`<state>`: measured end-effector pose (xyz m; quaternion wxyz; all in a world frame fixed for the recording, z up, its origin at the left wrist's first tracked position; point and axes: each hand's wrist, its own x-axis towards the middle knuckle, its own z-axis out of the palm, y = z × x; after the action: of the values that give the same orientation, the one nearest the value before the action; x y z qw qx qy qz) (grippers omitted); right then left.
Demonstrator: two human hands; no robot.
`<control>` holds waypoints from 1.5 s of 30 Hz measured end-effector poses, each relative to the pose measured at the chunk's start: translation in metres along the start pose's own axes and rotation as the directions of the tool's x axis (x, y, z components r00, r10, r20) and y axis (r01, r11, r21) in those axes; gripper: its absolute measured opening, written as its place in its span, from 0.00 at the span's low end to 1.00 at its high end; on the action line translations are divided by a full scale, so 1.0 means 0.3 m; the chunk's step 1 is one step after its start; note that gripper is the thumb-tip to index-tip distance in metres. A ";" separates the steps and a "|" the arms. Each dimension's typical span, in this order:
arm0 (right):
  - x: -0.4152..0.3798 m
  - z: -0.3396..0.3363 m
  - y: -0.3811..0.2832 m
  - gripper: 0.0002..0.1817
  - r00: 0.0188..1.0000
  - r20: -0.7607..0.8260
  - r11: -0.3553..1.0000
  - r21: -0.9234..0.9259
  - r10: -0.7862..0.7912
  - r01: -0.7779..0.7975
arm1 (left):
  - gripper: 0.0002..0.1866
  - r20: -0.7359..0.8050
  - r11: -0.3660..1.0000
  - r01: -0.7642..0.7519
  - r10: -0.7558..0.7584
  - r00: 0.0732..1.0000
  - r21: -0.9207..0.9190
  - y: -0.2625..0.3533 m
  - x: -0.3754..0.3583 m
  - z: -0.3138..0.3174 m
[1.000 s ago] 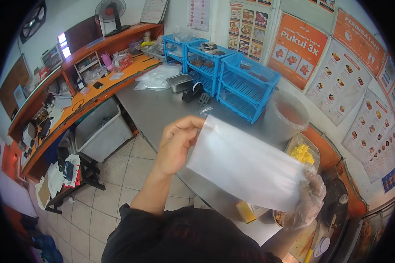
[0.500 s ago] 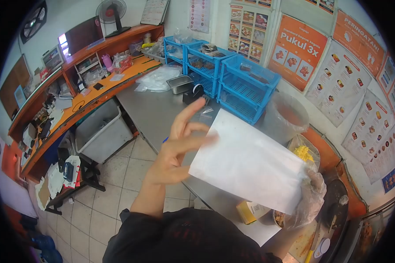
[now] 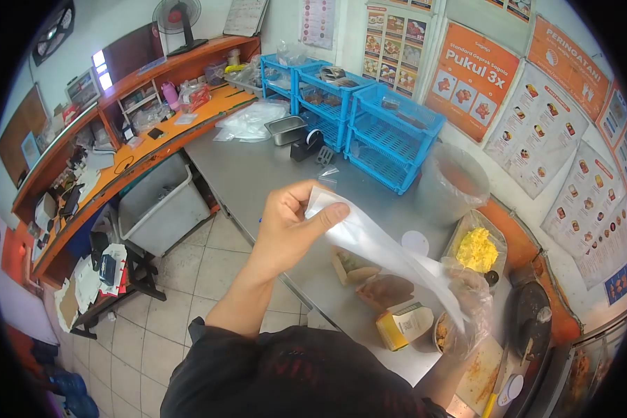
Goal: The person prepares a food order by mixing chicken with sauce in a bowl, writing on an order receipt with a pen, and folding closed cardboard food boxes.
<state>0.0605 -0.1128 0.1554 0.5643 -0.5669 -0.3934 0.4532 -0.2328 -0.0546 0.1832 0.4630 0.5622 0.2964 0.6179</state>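
Note:
My left hand pinches one end of a white paper sheet between thumb and fingers. The sheet slants down to the right, seen nearly edge-on and curled. At its far end, my right hand, in a clear plastic glove, grips the paper; its fingers are partly hidden. Below the sheet stand a yellow-and-white box and a bowl of food, the latter close to the gloved hand. Partly covered by the paper are an open carton with greens and a brown paper container.
Yellow shredded food fills a tray on the right, beside a dark round pan. A cutting board lies below. Blue stacked baskets, a plastic-lined bucket and a metal pan stand along the steel table's back.
The paper has turned from broad side to nearly edge-on and come lower. My left hand has moved from spread fingers to a pinch on its end, uncovering the cartons and yellow food.

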 end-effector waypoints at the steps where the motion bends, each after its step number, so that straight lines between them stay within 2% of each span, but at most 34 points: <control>1: -0.004 0.002 0.002 0.11 0.999 0.005 0.999 0.003 -0.034 0.034 | 0.07 0.002 1.000 0.009 -0.009 1.000 -0.010 -0.001 0.004 -0.004; 4: 0.014 -0.010 0.081 0.11 0.997 -0.016 0.972 0.222 -0.079 0.081 | 0.07 -0.023 0.998 0.041 -0.042 0.999 -0.050 0.008 0.012 0.003; 6: 0.042 -0.063 0.093 0.12 0.978 0.191 0.996 -0.008 -0.087 0.090 | 0.08 -0.033 0.996 0.061 -0.063 0.997 -0.066 0.015 0.014 0.011; 8: 0.043 -0.077 0.086 0.14 0.962 0.259 0.988 -0.104 -0.085 0.115 | 0.09 -0.027 0.995 0.076 -0.078 0.997 -0.068 0.020 0.016 0.014; 9: 0.012 -0.028 0.025 0.15 0.970 0.224 0.989 -0.086 -0.097 0.118 | 0.09 0.014 0.995 0.091 -0.090 0.996 -0.044 0.015 0.019 0.008; 12: 0.025 -0.014 -0.046 0.18 0.915 0.068 0.869 -0.289 -0.399 0.401 | 0.11 0.127 0.989 0.146 -0.145 0.981 0.003 -0.004 0.025 0.005; 13: -0.008 0.031 -0.134 0.19 0.841 0.073 0.745 -0.427 -0.536 0.512 | 0.13 0.150 0.986 0.167 -0.165 0.975 0.001 -0.001 0.028 0.022; 15: -0.010 0.094 -0.207 0.19 0.708 0.269 0.578 -0.427 -0.653 0.695 | 0.16 0.200 0.981 0.195 -0.187 0.962 -0.021 -0.007 0.032 0.055; 17: -0.026 0.154 -0.271 0.16 0.657 0.551 0.565 -0.359 -0.515 0.743 | 0.21 0.245 0.976 0.208 -0.188 0.951 -0.059 -0.014 0.026 0.075; 19: -0.043 0.196 -0.301 0.12 0.700 0.658 0.566 -0.477 -0.278 0.673 | 0.25 0.282 0.973 0.225 -0.203 0.938 -0.046 -0.011 0.024 0.078; 21: -0.005 0.219 -0.251 0.10 0.737 0.667 0.596 -0.550 -0.109 0.585 | 0.28 0.285 0.977 0.202 -0.174 0.943 -0.072 -0.003 0.020 0.086; 23: -0.003 0.229 -0.247 0.11 0.756 0.640 0.589 -0.560 -0.138 0.582 | 0.29 0.257 0.980 0.143 -0.105 0.961 -0.136 0.004 0.013 0.103; 26: -0.009 0.236 -0.244 0.11 0.758 0.630 0.595 -0.548 -0.169 0.588 | 0.29 0.352 0.945 0.248 -0.164 0.921 -0.211 -0.015 0.035 0.027; 29: 0.000 0.236 -0.231 0.11 0.733 0.654 0.609 -0.508 -0.186 0.609 | 0.28 0.163 0.989 0.146 -0.145 0.976 0.004 0.007 0.020 0.049; 33: 0.003 0.246 -0.212 0.11 0.743 0.636 0.720 -0.414 -0.209 0.557 | 0.28 0.156 0.990 0.030 -0.051 0.986 0.136 0.018 0.007 0.050; 35: 0.011 0.251 -0.222 0.10 0.754 0.639 0.656 -0.505 -0.153 0.561 | 0.28 0.158 0.988 0.016 -0.041 0.987 0.153 0.021 0.002 0.051; 36: 0.014 0.253 -0.225 0.10 0.759 0.638 0.621 -0.546 -0.125 0.562 | 0.28 0.125 0.991 0.012 -0.029 0.992 0.130 0.019 0.002 0.054; 38: 0.013 0.254 -0.214 0.10 0.765 0.627 0.655 -0.518 -0.147 0.550 | 0.26 0.060 0.996 0.002 -0.007 0.998 0.084 0.015 0.002 0.062; 42: 0.009 0.252 -0.207 0.10 0.762 0.628 0.689 -0.481 -0.160 0.541 | 0.28 0.024 0.999 0.037 -0.038 0.999 0.023 0.021 -0.003 0.059; 45: -0.013 0.254 -0.183 0.10 0.771 0.545 0.729 -0.372 -0.330 0.574 | 0.28 0.009 0.999 0.046 -0.046 0.999 0.012 0.009 -0.003 0.058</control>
<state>-0.0098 -0.0922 0.2140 0.3802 -0.4616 -0.7471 0.2900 -0.2166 -0.0590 0.1887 0.4754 0.5608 0.3106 0.6025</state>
